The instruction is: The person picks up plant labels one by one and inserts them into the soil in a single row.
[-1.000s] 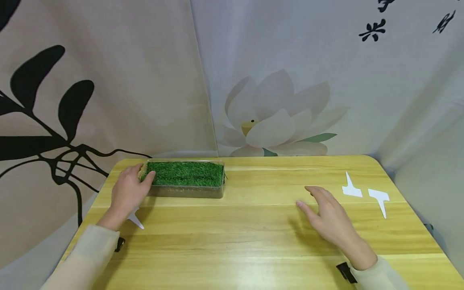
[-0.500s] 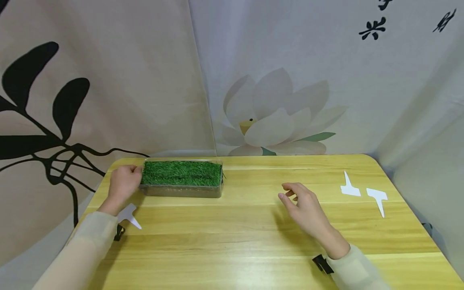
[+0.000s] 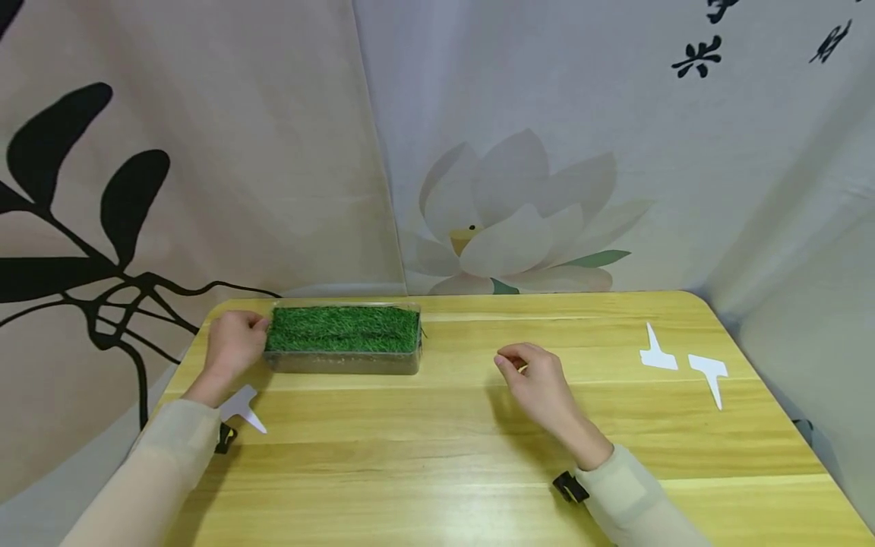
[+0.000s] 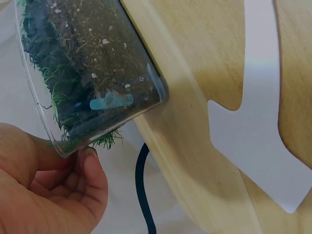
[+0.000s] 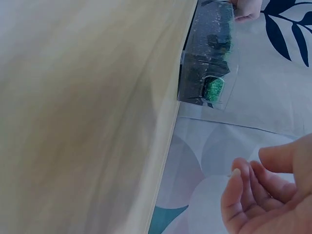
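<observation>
A clear plastic box (image 3: 342, 364) with soil inside stands at the table's back left. Over its top lies a green artificial grass mat (image 3: 342, 329). At the box's left end my left hand (image 3: 235, 342) is curled, its fingertips pinching the mat's edge by the rim; in the left wrist view the hand (image 4: 53, 180) partly hides the grip, and grass blades poke out there. My right hand (image 3: 540, 384) hovers over the middle of the table, fingers loosely bent, thumb near the index finger, holding nothing visible. A white T-shaped plant label (image 3: 242, 408) lies beside my left wrist.
Two more white T-shaped plant labels (image 3: 658, 353) lie on the right of the wooden table (image 3: 424, 448). A printed cloth curtain (image 3: 287, 190) hangs behind the table's back edge. Inside the box a light-blue piece (image 4: 112, 101) shows through the wall.
My left hand has gone from spread over the box's left corner to curled at its left end; the mat's raised left edge now lies flat. My right hand has moved left, fingers drawing together.
</observation>
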A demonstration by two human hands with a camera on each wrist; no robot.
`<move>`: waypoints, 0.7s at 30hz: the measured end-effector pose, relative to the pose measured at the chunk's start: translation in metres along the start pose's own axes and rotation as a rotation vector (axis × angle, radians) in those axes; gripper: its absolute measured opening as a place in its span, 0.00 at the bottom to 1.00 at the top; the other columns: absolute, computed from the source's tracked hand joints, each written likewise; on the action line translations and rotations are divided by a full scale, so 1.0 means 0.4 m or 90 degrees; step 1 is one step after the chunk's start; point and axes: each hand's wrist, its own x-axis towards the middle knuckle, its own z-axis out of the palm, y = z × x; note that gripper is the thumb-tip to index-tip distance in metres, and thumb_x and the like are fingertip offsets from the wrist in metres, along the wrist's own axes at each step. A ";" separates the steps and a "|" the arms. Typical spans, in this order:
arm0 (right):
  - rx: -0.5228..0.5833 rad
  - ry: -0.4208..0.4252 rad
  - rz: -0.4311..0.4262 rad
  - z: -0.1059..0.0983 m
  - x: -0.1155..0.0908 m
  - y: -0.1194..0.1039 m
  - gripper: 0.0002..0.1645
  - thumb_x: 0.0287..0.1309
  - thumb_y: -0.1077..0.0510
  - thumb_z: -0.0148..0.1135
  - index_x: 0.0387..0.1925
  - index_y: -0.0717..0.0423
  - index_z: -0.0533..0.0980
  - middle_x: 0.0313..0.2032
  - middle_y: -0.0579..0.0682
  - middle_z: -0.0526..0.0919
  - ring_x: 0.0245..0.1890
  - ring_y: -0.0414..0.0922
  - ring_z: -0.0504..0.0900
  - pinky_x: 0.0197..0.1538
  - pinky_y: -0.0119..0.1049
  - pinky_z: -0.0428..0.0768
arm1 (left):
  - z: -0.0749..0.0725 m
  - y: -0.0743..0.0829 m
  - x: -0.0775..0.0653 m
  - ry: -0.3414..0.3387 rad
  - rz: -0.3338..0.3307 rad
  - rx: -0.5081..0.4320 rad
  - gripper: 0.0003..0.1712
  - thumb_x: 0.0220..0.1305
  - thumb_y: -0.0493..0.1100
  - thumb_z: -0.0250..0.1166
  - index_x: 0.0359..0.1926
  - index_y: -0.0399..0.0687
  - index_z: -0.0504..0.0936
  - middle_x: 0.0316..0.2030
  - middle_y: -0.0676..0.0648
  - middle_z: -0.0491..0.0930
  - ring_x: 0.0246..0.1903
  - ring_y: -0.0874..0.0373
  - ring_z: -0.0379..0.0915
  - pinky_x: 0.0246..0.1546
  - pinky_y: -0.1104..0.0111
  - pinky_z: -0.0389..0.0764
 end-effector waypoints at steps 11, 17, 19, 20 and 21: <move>0.066 -0.030 0.046 0.025 0.021 -0.008 0.08 0.62 0.59 0.59 0.35 0.57 0.82 0.28 0.54 0.83 0.24 0.40 0.76 0.29 0.37 0.79 | -0.007 0.003 -0.022 -0.026 -0.007 -0.010 0.14 0.67 0.39 0.55 0.39 0.32 0.84 0.30 0.34 0.83 0.13 0.54 0.66 0.15 0.64 0.67; 0.092 -0.055 0.070 0.036 0.028 -0.014 0.09 0.62 0.58 0.59 0.36 0.59 0.82 0.27 0.56 0.84 0.22 0.43 0.77 0.27 0.38 0.78 | -0.007 0.006 -0.024 -0.034 -0.005 -0.013 0.14 0.67 0.39 0.55 0.39 0.33 0.84 0.31 0.33 0.83 0.12 0.55 0.65 0.13 0.65 0.66; 0.105 -0.065 0.080 0.042 0.034 -0.019 0.10 0.63 0.58 0.58 0.36 0.59 0.82 0.27 0.56 0.84 0.23 0.45 0.78 0.26 0.37 0.78 | -0.005 0.014 -0.027 -0.034 0.000 -0.012 0.13 0.66 0.38 0.56 0.38 0.33 0.84 0.29 0.34 0.83 0.12 0.55 0.65 0.13 0.65 0.66; 0.110 -0.069 0.086 0.046 0.038 -0.022 0.10 0.63 0.57 0.58 0.36 0.59 0.82 0.27 0.56 0.84 0.23 0.46 0.78 0.25 0.37 0.78 | -0.003 0.020 -0.028 -0.033 0.004 -0.011 0.13 0.66 0.38 0.56 0.37 0.33 0.84 0.28 0.35 0.83 0.13 0.55 0.65 0.13 0.65 0.66; 0.116 -0.073 0.092 0.050 0.042 -0.025 0.11 0.63 0.57 0.58 0.37 0.59 0.82 0.28 0.56 0.84 0.24 0.47 0.79 0.25 0.37 0.77 | -0.001 0.025 -0.031 -0.037 0.009 -0.012 0.13 0.66 0.38 0.56 0.37 0.33 0.84 0.27 0.36 0.82 0.13 0.55 0.65 0.13 0.65 0.66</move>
